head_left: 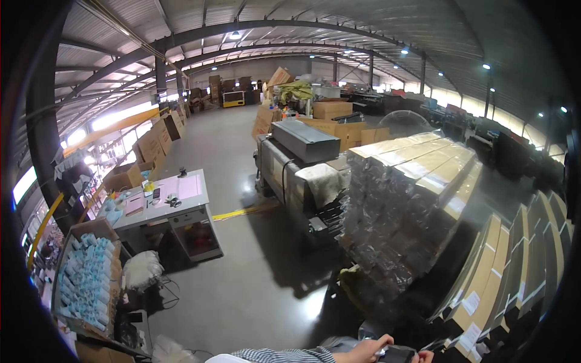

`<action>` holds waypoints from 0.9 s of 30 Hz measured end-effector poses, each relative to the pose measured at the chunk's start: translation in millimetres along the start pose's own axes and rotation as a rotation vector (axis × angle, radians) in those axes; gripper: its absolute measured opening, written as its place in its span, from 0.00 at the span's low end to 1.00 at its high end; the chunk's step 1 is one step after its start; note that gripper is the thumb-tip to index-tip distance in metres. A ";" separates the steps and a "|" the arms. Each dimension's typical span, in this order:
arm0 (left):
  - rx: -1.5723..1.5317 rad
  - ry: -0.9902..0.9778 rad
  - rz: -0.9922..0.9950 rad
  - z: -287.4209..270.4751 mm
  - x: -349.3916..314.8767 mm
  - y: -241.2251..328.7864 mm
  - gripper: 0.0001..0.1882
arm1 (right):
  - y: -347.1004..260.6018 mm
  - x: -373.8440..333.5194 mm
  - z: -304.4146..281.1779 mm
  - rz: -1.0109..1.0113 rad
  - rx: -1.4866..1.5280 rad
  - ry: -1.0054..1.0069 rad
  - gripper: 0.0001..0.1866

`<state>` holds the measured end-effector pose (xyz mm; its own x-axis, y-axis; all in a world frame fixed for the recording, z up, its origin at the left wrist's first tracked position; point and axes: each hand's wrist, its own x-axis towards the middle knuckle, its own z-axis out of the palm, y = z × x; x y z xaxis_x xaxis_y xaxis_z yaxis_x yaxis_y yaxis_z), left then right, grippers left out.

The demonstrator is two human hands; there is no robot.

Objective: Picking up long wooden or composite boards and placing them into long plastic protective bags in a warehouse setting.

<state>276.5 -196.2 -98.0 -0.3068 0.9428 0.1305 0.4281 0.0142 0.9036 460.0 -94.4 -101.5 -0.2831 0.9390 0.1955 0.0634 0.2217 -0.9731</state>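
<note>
At the bottom edge, my left hand reaches in from a blue-and-white striped sleeve. Its fingers are closed on the near end of a small dark, box-like object with a greyish top, whose exact kind I cannot make out. My right hand shows only as curled fingers at the object's right side, gripping it there; the rest is cut off by the frame. Just beyond the hands stands a tall stack of long cardboard cartons, its near side covered in wrinkled clear plastic film.
Long strapped cartons lie on the right. Left of the stack stands a long machine with a grey metal box on top. A desk and a carton of light-blue rolled items are at left. Grey floor runs between.
</note>
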 end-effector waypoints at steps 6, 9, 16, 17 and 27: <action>-0.194 -0.298 0.072 -25.2 5.1 -18.5 0.13 | 67.8 18.9 4.1 0.100 0.044 0.038 0.08; 0.060 -0.430 0.224 -39.4 2.9 -17.2 0.12 | 59.0 4.7 -1.1 0.191 0.097 0.067 0.15; -0.526 -0.283 0.291 -24.2 50.9 18.9 0.08 | 38.3 -51.2 28.4 -0.281 -0.155 -0.013 0.27; -0.790 -0.349 0.272 -39.7 59.4 55.7 0.11 | 33.7 -55.2 32.1 -0.226 -0.172 -0.026 0.26; -1.146 -0.015 0.347 -132.8 119.0 151.3 0.19 | 16.3 31.1 95.4 -0.186 -0.210 -0.101 0.24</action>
<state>191.9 -126.1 108.4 -0.3113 0.8415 0.4417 -0.5224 -0.5397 0.6601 361.0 -86.7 -122.9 -0.4011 0.8487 0.3448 0.1950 0.4468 -0.8731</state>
